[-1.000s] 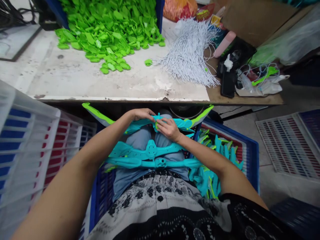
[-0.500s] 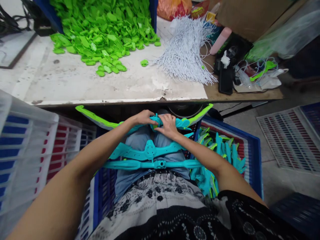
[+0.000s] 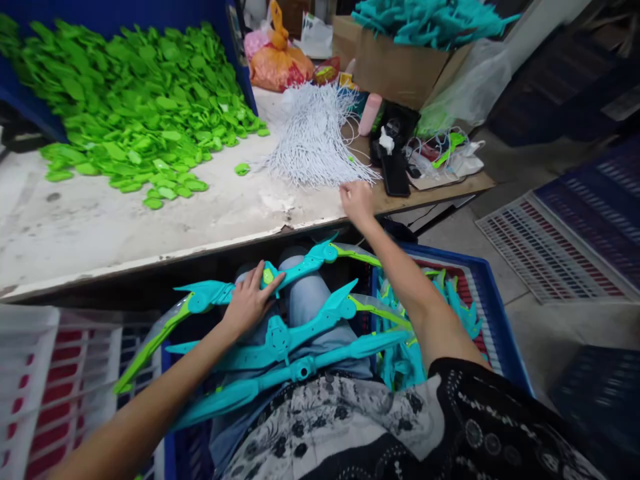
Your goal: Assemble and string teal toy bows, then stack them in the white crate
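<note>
Here, left hand over bow just this side of table, thumb apart from fingers, underside grip hidden. Bow likely light, stiff, smooth; middle best hold, thin tips perhaps weaker. White bag at table's back: lettering unreadable. Right hand at table's edge beside cords, fingers curled, pinch unclear.

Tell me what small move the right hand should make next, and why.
I'd suggest drawing one strand from the white strings: the right hand is curled at their near ends, though whether it already pinches one is unclear, while the left hand holds the turquoise frame beside its green piece.
</note>
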Available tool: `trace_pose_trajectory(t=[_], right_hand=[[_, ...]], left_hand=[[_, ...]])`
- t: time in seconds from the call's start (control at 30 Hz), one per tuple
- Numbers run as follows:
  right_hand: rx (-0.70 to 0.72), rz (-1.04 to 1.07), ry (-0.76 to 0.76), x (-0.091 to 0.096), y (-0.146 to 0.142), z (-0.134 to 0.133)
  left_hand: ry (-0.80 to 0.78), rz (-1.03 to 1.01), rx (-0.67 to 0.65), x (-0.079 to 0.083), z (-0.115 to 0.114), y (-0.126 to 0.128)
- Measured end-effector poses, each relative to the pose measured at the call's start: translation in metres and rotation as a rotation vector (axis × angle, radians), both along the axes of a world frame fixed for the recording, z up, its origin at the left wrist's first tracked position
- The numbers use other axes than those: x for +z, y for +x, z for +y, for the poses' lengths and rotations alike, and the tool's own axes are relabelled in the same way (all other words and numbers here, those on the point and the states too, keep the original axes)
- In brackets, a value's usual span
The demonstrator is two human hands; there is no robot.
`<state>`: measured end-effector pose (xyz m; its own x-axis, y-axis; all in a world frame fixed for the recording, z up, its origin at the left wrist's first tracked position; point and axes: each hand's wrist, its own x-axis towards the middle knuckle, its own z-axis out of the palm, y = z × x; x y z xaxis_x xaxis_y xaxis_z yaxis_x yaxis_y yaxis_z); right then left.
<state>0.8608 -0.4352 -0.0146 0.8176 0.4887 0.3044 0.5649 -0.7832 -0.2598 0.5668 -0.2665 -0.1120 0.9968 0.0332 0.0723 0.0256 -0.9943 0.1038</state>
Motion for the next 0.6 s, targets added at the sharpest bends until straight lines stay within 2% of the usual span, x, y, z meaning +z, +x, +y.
trace_pose_trajectory(t=[0.1, 0.2, 0.4, 0.6], right_hand=[[-0.131, 0.018, -0.049, 0.006, 0.068, 0.008], [-0.174, 0.073, -0.05, 0.004, 0.102, 0.022], [-0.238, 0.257, -0.062, 0.01, 0.129, 0.035], [-0.122, 0.3, -0.063, 0.011, 0.136, 0.027]], left_hand=[[-0.009, 0.029, 0.024, 0.005, -0.004, 0.0], [0.002, 0.057, 0.04, 0.009, -0.005, 0.0], [0.037, 0.107, 0.051, 0.012, -0.005, -0.002], [0.004, 0.109, 0.076, 0.016, -0.009, 0.0]])
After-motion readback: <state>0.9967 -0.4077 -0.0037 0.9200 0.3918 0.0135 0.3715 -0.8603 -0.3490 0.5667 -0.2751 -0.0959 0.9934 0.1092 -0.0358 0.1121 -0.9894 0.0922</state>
